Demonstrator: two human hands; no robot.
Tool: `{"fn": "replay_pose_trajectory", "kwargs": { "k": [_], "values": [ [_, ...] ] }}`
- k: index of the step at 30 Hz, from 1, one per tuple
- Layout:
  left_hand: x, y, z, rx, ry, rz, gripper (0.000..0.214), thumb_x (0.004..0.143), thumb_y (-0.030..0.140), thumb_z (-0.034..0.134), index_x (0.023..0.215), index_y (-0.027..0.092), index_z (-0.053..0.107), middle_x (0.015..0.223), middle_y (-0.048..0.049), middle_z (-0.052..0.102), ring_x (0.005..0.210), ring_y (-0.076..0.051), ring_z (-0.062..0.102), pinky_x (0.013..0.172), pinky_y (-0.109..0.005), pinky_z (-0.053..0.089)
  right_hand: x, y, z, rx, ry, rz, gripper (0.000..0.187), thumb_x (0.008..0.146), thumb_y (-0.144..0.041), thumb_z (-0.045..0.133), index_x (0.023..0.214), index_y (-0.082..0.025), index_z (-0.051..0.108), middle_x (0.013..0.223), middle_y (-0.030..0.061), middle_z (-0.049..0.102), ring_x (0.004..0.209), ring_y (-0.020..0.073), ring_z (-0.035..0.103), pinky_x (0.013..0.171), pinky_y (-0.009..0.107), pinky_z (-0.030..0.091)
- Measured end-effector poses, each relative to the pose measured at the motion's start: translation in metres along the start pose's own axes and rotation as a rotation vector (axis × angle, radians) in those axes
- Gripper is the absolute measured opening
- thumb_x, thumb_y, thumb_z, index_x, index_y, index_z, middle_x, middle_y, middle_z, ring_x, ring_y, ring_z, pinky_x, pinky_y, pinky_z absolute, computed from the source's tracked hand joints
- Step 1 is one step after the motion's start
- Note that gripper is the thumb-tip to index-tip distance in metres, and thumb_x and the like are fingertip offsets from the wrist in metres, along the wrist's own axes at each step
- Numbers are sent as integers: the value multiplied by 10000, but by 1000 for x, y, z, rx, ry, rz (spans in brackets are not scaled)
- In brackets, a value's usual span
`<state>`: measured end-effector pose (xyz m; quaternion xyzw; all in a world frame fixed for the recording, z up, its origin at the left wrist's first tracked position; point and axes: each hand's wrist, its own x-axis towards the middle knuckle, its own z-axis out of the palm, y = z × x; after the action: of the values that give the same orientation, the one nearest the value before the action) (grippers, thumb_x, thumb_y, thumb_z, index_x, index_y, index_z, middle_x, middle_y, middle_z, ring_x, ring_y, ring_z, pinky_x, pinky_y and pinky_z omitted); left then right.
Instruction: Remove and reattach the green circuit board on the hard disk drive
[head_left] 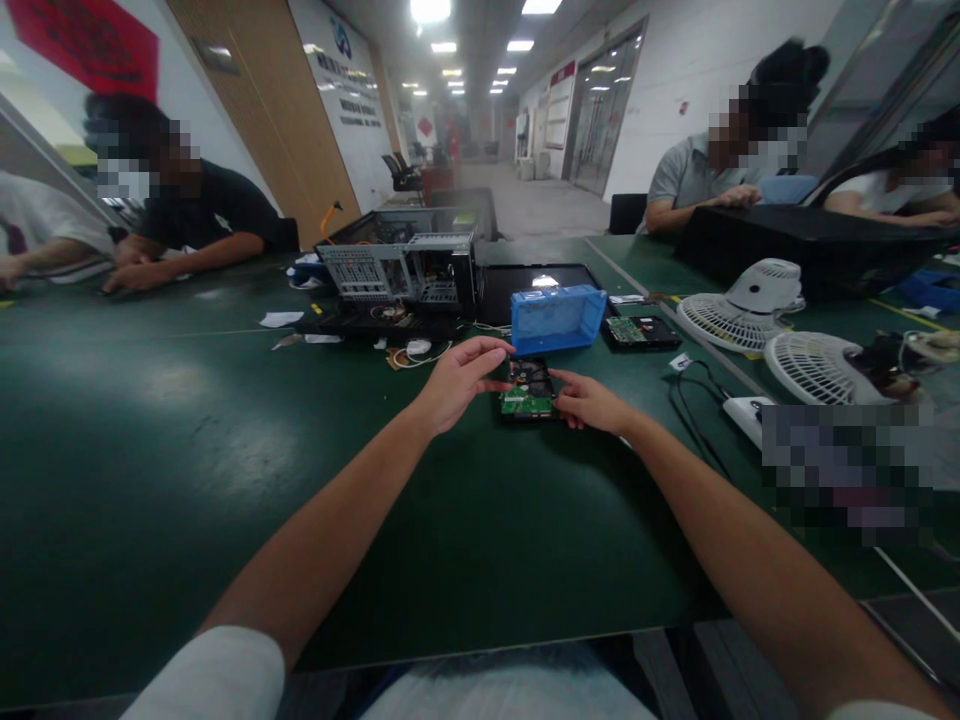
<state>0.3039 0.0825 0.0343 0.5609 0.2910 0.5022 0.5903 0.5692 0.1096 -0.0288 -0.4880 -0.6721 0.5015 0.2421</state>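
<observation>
A hard drive (529,391) lies circuit-board side up on the green table (225,450), straight ahead of me. My left hand (459,380) hovers at its left edge with the fingers curled towards it, thumb and fingertips close to the drive's far left corner. On the right edge rests my right hand (589,400), its fingers touching the drive's side. Just behind the drive stands a blue plastic drive cage (556,317).
An open computer case (405,265) and a black side panel (536,282) lie further back. A second hard drive (641,331) sits to the right, beside two white fans (742,310) (814,365) and black cables (694,405). Other people sit at the table's left and right.
</observation>
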Motion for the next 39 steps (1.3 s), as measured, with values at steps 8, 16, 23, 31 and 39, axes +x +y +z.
{"fn": "replay_pose_trajectory", "kwargs": {
  "k": [8, 16, 23, 31, 39],
  "values": [
    [0, 1, 0, -44, 57, -2, 165, 897, 288, 645, 1000, 174, 705, 1010, -74, 644, 969, -204, 647, 728, -339, 625, 0, 1, 0, -16, 13, -3, 755, 933, -134, 594, 1616, -156, 274, 681, -36, 652, 488, 104, 565, 444, 192, 454],
    [3, -1, -4, -44, 104, 1, 175, 903, 281, 598, 1001, 163, 683, 974, -75, 654, 962, -209, 672, 729, -339, 628, 1, 3, 0, -13, -4, -22, 779, 925, -142, 588, 1623, -141, 243, 675, -52, 623, 482, 106, 558, 435, 198, 452],
    [3, -3, -5, 15, 130, 45, 188, 928, 286, 571, 1058, 181, 659, 999, -72, 655, 979, -217, 678, 724, -352, 640, 1, 6, -3, 7, -31, -32, 801, 927, -162, 621, 1626, -146, 231, 701, -47, 633, 506, 110, 570, 451, 205, 460],
    [6, -6, -4, 186, 161, 98, 260, 952, 419, 607, 1036, 178, 649, 982, -72, 645, 967, -202, 661, 707, -327, 647, 1, 5, -1, 2, -14, -27, 799, 947, -240, 666, 1624, -150, 250, 682, -43, 633, 502, 110, 557, 448, 205, 454],
    [5, -11, -6, 337, 135, 166, 331, 872, 478, 719, 1051, 200, 711, 978, -56, 641, 913, -181, 622, 666, -279, 640, -1, 1, 0, -24, -12, -13, 792, 962, -254, 664, 1626, -159, 243, 706, -38, 636, 504, 104, 564, 448, 195, 461]
  ]
}}
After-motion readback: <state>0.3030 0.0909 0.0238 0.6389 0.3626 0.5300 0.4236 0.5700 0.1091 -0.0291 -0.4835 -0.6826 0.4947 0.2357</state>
